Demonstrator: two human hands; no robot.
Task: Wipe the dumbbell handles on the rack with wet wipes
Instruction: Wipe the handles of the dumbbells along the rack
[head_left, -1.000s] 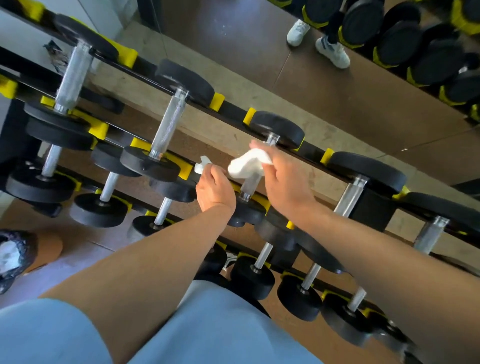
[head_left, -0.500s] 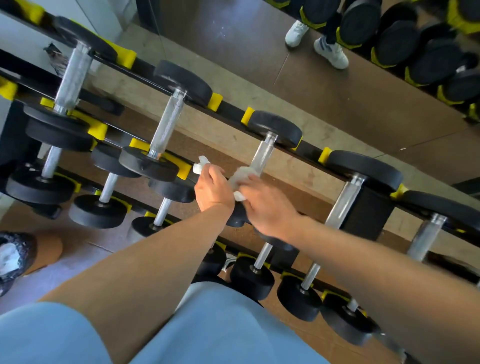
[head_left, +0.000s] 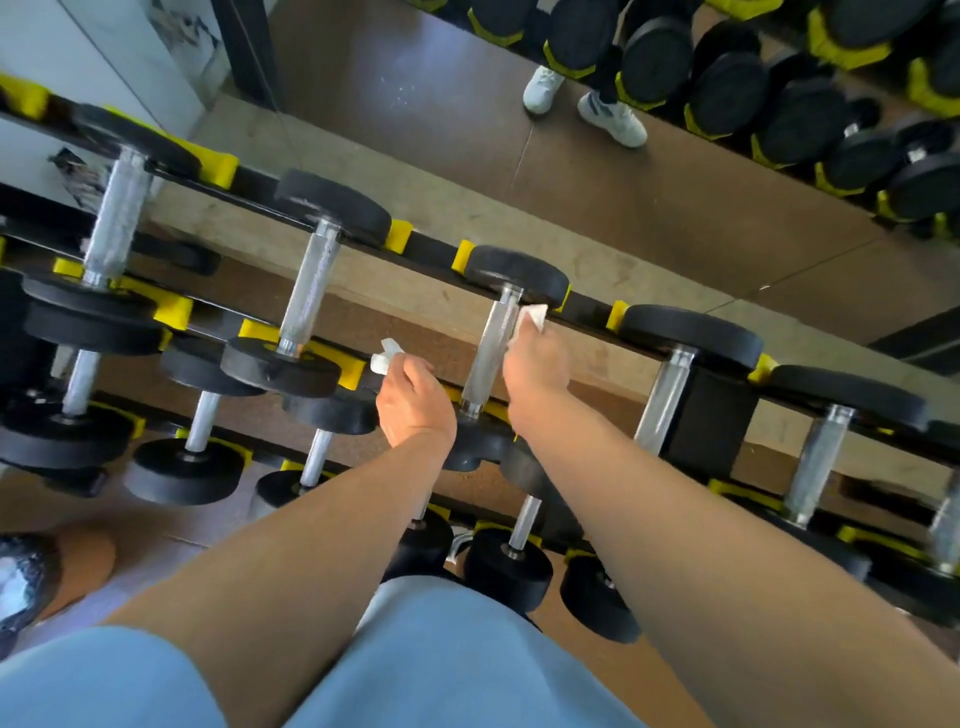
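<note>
A black and yellow rack (head_left: 426, 254) carries rows of black dumbbells with silver knurled handles. My right hand (head_left: 535, 364) holds a white wet wipe (head_left: 532, 318) against the right side of the middle top-row dumbbell handle (head_left: 491, 348), near its far weight plate. My left hand (head_left: 413, 397) hovers just left of that handle, fingers curled round a second crumpled white wipe (head_left: 385, 357) that sticks out past the knuckles. The right palm side is hidden behind the handle.
More dumbbell handles stand to the left (head_left: 309, 291) and right (head_left: 667, 397) on the top row, with smaller dumbbells (head_left: 506, 566) on lower tiers. A mirror behind reflects white shoes (head_left: 613, 119) and another rack. A black bag (head_left: 23, 582) lies at lower left.
My right hand slid down the handle with the wipe, then back up to its far end by the plate. My left hand stayed almost still beside it.
</note>
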